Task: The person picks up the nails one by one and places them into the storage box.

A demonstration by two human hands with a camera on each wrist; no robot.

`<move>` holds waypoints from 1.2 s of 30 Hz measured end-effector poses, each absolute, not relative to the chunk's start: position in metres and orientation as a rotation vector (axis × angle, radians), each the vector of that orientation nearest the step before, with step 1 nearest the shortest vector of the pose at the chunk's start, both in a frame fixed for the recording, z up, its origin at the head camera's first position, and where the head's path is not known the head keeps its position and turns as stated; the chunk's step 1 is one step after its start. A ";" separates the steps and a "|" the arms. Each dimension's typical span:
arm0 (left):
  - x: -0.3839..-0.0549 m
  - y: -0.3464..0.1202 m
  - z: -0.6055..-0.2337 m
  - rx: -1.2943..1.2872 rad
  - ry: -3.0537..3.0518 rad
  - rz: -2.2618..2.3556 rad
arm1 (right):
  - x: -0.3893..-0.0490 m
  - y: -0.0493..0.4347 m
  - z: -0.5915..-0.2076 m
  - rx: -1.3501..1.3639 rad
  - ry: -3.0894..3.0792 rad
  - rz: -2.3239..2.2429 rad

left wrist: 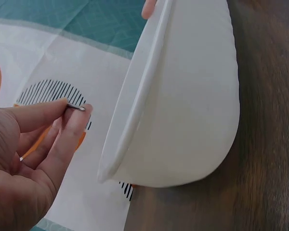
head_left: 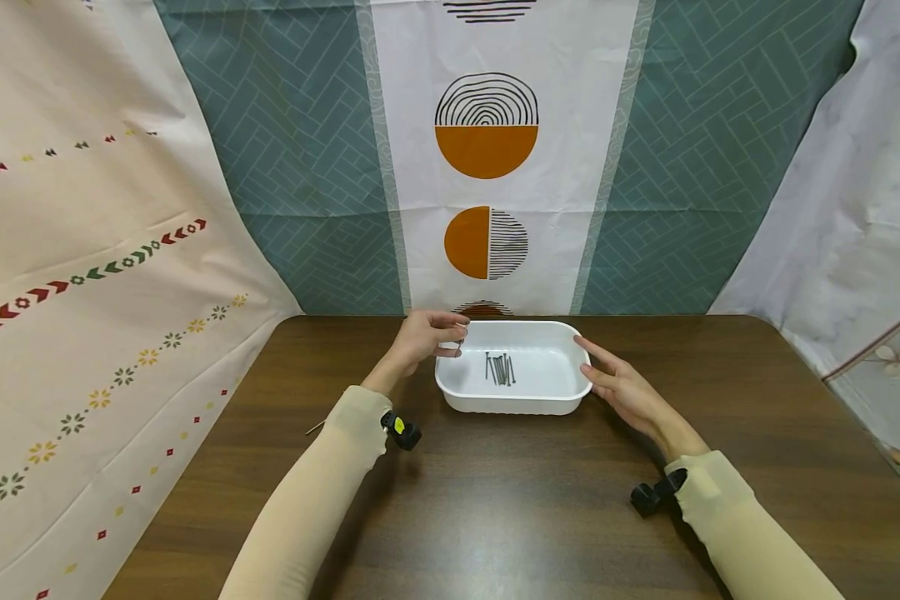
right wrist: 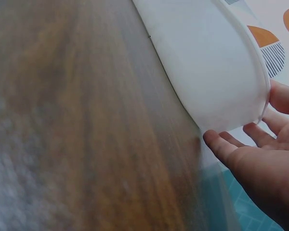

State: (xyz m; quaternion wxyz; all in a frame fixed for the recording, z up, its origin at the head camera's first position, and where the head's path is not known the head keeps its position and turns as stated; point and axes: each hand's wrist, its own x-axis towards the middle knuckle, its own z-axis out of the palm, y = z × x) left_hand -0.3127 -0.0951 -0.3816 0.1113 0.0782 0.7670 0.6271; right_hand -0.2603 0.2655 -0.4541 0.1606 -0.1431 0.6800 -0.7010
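A white oblong tray [head_left: 513, 406] stands on the table, with several dark nails [head_left: 500, 369] lying together on its floor. At the tray's left end, my left hand [head_left: 429, 337] is raised near the rim. Its thumb and a finger pinch a thin metal nail [left wrist: 77, 107], mostly hidden by the fingertips. On the opposite end, my right hand [head_left: 630, 393] touches the tray with extended fingers. The right wrist view has these fingers [right wrist: 282, 98] at the rim and the thumb low by the tray's wall.
A single thin nail [head_left: 315, 427] lies on the brown wooden table [head_left: 510, 500], left of my left forearm. Behind the table hangs a patterned cloth [head_left: 487, 183], with light cloths [head_left: 82, 250] at both sides. Each wrist carries a black camera [head_left: 401, 431].
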 end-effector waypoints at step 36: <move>-0.321 -0.038 -0.412 0.126 2.201 1.850 | -0.262 0.266 -0.456 -0.407 1.938 -2.006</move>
